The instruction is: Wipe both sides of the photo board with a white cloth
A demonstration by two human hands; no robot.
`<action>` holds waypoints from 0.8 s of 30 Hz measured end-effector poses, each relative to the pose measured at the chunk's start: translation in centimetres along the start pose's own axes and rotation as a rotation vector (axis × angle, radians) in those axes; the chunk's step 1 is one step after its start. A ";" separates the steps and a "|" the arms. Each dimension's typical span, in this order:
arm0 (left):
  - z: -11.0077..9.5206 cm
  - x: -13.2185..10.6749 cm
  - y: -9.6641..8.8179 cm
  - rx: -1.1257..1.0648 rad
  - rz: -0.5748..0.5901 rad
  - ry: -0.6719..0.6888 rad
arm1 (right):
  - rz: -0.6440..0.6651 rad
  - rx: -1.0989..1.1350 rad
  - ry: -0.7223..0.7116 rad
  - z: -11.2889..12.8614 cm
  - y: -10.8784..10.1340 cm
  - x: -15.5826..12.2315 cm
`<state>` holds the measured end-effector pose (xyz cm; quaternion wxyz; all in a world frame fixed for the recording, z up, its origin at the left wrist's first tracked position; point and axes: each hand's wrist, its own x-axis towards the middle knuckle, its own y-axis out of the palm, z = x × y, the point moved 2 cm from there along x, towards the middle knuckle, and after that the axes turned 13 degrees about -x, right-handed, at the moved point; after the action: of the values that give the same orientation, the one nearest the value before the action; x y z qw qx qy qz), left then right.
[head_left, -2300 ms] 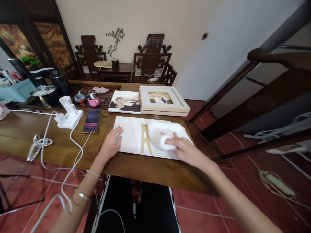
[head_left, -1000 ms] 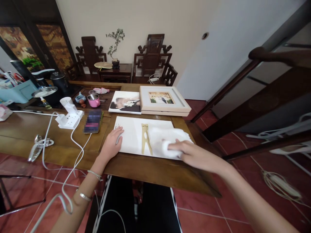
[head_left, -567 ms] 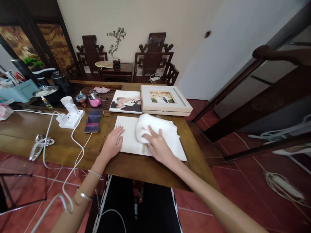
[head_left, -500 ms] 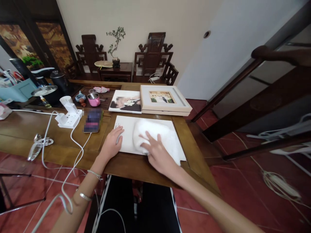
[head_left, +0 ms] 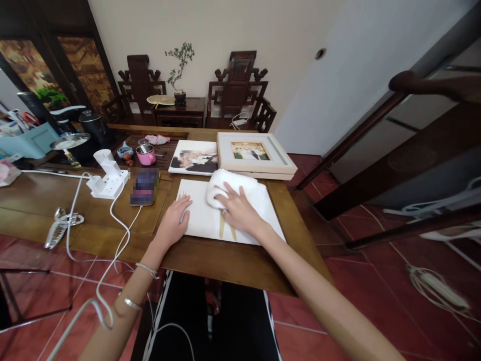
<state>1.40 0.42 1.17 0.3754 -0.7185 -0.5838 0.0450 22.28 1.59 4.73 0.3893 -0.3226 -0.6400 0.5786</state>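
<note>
A white rectangular panel (head_left: 197, 220) lies flat on the wooden table, with small dark print at its upper left and part of a gold-coloured shape showing near its front edge. My right hand (head_left: 239, 208) grips a folded white cloth (head_left: 248, 181) from above and presses it on the panel, its fingers spread over the fabric. The cloth covers the panel's upper right and touches its back edge. On the panel's left edge rests my left hand (head_left: 176, 214), open and flat, holding nothing.
Behind the panel lie a photo print (head_left: 195, 158) and a cream picture frame (head_left: 283, 160). To the left are a phone (head_left: 145, 186) on a cable, a white power strip (head_left: 112, 184), a pink cup (head_left: 146, 155) and a clear hair claw (head_left: 62, 228). White cables hang over the table's front edge.
My right hand has pushed the cloth away from me, toward the panel's back edge, uncovering the gold-coloured shape near the front. My left hand has stayed in place.
</note>
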 end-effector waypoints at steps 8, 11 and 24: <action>0.6 -0.1 0.3 0.080 0.065 -0.006 | -0.062 -0.055 -0.142 3.8 0.0 -2.4; 0.8 0.4 0.1 0.089 0.059 -0.010 | -0.023 -0.027 -0.245 5.7 -1.2 -6.4; 1.0 1.2 -0.2 0.166 0.156 -0.116 | -0.022 0.074 -0.148 0.8 -0.8 -1.0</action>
<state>1.11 1.92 1.02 0.3946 -0.7244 -0.5411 0.1636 22.10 0.22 5.35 0.3589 -0.2571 -0.6488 0.6198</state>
